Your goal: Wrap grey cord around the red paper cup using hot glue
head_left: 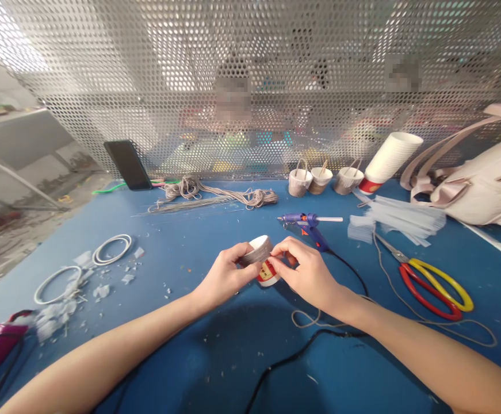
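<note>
A paper cup (268, 274) with a red and white printed side is between my hands at the middle of the table, its upper part wrapped in grey-brown cord. My left hand (228, 270) grips the cup from the left, thumb in front and fingers at the rim. My right hand (304, 270) is closed at the cup's right side, thumb and index finger pinched on the cord at the wrapped band. A loose length of cord (308, 323) curls on the table below my right wrist. Just beyond my right hand lies a blue glue gun (304, 221).
Scissors (431, 287), clear strips (405, 218), stacked cups (390, 161) and a bag (487, 178) are right. Wrapped cups (299, 183) and cord bundles (259, 198) stand near the mesh panel (155, 126). Left are a phone (128, 165), white rings (112, 250) and scraps. A black cable crosses the front.
</note>
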Tool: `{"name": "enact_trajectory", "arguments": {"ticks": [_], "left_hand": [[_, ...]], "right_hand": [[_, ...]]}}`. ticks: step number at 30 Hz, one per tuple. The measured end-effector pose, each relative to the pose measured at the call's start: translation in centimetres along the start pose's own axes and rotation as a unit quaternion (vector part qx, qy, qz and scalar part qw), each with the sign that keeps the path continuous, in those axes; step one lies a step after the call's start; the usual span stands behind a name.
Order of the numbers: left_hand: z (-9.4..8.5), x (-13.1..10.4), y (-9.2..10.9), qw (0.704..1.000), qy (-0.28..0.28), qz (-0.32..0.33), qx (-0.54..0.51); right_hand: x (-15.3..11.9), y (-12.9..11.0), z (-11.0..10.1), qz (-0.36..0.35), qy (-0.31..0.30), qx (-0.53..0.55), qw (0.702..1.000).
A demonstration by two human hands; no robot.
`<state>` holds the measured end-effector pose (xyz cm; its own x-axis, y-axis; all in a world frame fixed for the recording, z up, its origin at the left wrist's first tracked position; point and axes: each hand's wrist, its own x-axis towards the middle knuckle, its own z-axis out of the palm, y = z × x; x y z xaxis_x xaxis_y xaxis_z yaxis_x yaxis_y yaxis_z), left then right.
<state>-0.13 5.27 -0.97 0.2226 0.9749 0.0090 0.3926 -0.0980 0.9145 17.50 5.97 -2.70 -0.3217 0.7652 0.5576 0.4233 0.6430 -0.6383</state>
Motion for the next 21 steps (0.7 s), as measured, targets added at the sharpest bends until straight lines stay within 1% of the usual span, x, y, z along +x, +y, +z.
{"name": "enact_trajectory", "arguments": {"ticks": [4,12,18,21], "left_hand": [[-0.03,-0.03,0.02,1.000,0.012,0.006,0.017],[-0.31,-0.07,0.49,0.999,-0.027,-0.017,-0.001],[0.02,-0.06,0.13,1.000,-0.001,-0.017,0.014],[-0.28,0.22,0.12,1.000,0.015,-0.017,0.010]], "right_hand": [[0.08,-0.08,-0.03,0.003,0.000,0.010,1.000],[0.02,0.12,-0.02,0.011,-0.003,0.007,1.000],[-0.04,0.15,0.04,0.014,-0.001,0.009,1.000],[0.00,0.50,-0.08,0.018,-0.012,-0.011,1.000]]}}
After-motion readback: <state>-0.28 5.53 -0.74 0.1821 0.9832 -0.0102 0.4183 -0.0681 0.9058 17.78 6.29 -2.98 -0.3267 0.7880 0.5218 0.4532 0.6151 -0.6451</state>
